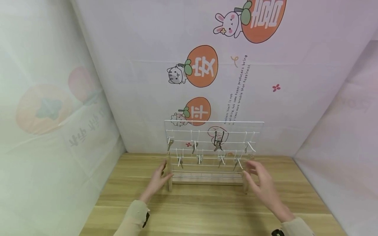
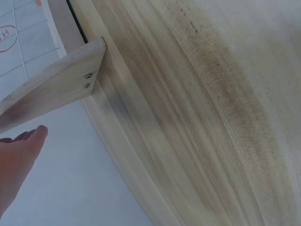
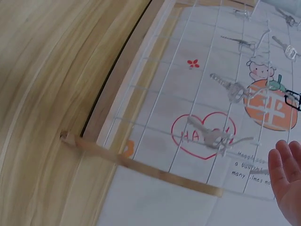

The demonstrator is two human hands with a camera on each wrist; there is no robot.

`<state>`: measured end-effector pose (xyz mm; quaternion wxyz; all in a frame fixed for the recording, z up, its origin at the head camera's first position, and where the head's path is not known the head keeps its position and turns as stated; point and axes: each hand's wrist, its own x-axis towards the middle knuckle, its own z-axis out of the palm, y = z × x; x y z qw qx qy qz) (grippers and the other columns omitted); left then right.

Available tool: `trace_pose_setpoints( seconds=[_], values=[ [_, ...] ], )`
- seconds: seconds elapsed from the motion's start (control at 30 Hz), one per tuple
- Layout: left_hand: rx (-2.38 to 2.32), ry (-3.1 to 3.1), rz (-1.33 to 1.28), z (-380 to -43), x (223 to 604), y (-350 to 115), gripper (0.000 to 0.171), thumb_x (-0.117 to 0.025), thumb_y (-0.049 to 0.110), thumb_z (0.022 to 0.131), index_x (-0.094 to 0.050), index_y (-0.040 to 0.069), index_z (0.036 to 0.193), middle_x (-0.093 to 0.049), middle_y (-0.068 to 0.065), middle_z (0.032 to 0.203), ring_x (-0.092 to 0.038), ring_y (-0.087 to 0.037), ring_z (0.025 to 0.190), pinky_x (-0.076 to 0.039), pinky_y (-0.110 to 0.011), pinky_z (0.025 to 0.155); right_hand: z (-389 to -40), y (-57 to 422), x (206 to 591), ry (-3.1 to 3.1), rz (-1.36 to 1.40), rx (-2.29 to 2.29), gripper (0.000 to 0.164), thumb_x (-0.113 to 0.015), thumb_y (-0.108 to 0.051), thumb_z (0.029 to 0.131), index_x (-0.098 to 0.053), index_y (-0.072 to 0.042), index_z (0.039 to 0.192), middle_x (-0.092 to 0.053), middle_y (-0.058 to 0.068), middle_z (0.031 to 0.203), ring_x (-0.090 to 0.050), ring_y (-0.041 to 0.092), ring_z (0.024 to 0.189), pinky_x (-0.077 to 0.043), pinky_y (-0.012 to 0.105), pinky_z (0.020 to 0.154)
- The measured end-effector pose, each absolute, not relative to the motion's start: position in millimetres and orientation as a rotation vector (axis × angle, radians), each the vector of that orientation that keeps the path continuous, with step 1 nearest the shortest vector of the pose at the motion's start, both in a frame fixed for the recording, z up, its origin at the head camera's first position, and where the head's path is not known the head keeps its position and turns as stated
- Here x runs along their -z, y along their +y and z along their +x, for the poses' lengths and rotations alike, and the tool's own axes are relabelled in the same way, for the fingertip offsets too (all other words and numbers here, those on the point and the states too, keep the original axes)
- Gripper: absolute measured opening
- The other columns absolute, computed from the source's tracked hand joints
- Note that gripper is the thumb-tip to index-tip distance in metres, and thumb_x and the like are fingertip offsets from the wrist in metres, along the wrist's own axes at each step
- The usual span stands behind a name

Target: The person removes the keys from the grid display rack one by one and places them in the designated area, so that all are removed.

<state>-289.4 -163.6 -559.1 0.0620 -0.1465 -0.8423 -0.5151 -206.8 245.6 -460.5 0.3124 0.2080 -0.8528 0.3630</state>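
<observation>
- A small tabletop booth walled with cloth is seen; whether it is set up in a home, shop or office cannot be told.
- A wood-grain tabletop [image 1: 189, 214] is enclosed by pale back [image 1: 141, 88], left [image 1: 56, 170] and right curtains [image 1: 345, 144].
- The back one is printed with cartoon persimmons [image 1: 203, 67], a rabbit [image 1: 229, 24] and lettering.

White wire grid [image 1: 214, 121] on a pale tan wooden stand [image 1: 206, 183], one black hook [image 1: 219, 143] among white hooks [image 1: 251, 147].
Silver-grey keys [image 3: 203, 129]; bench [image 1: 200, 209] in streaky yellow-brown grain; along its far edge, white backdrop [image 1: 147, 82] with orange fruits [image 1: 203, 75], green leaves [image 1: 187, 67]; cream sleeves [image 1: 136, 209].
</observation>
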Motion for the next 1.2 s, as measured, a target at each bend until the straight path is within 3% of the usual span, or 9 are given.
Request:
trace_pose_setpoints(
  seconds=[0.13, 0.3, 0.5, 0.97, 1.2],
  values=[
    [1.560, -2.527, -0.465, -290, 561, -163, 0.076, -0.066, 0.012, 0.094, -0.022, -0.011, 0.152, -0.029, -0.035, 0.154, -0.036, -0.052, 0.140, -0.039, -0.062, 0.113, -208, 235, 454, -2.221, 0.613, -0.976, 0.046, -0.071, 0.007, 0.083, -0.057, 0.004, 0.127, -0.067, 0.013, 0.115, -0.065, 0.014, 0.100, -0.051, 0.004, 0.093],
    [1.597, -2.502, -0.477, -290, 561, -160, 0.076, -0.066, 0.010, 0.094, -0.021, -0.012, 0.151, -0.028, -0.036, 0.154, -0.036, -0.053, 0.140, -0.039, -0.063, 0.112, -211, 223, 450, -2.194, 0.655, -0.986, 0.047, -0.074, 0.008, 0.080, -0.059, 0.003, 0.124, -0.068, 0.010, 0.113, -0.063, 0.004, 0.101, -0.054, 0.007, 0.092],
    [1.629, -2.503, -0.458, -289, 560, -156, 0.076, -0.065, 0.011, 0.095, -0.019, -0.015, 0.150, -0.027, -0.038, 0.153, -0.036, -0.055, 0.138, -0.041, -0.062, 0.111, -219, 209, 454, -2.107, 0.709, -1.001, 0.052, -0.078, 0.013, 0.071, -0.061, 0.003, 0.119, -0.069, 0.012, 0.108, -0.066, 0.018, 0.096, -0.053, 0.005, 0.089],
    [1.742, -2.436, -0.359, -294, 562, -150, 0.067, -0.063, 0.005, 0.095, -0.026, -0.017, 0.147, -0.039, -0.038, 0.147, -0.043, -0.051, 0.136, -0.046, -0.054, 0.109, -226, 179, 453, -2.110, 0.749, -1.167, 0.038, -0.073, 0.010, 0.081, -0.061, 0.006, 0.116, -0.068, 0.017, 0.108, -0.066, 0.022, 0.100, -0.057, 0.012, 0.092],
    [1.780, -2.412, -0.326, -294, 561, -149, 0.061, -0.062, 0.003, 0.095, -0.032, -0.017, 0.145, -0.043, -0.038, 0.145, -0.045, -0.051, 0.135, -0.046, -0.053, 0.108, -230, 160, 456, -2.039, 0.783, -1.140, 0.039, -0.075, 0.015, 0.074, -0.062, 0.009, 0.111, -0.069, 0.018, 0.103, -0.067, 0.031, 0.091, -0.062, 0.021, 0.086]
  ],
)
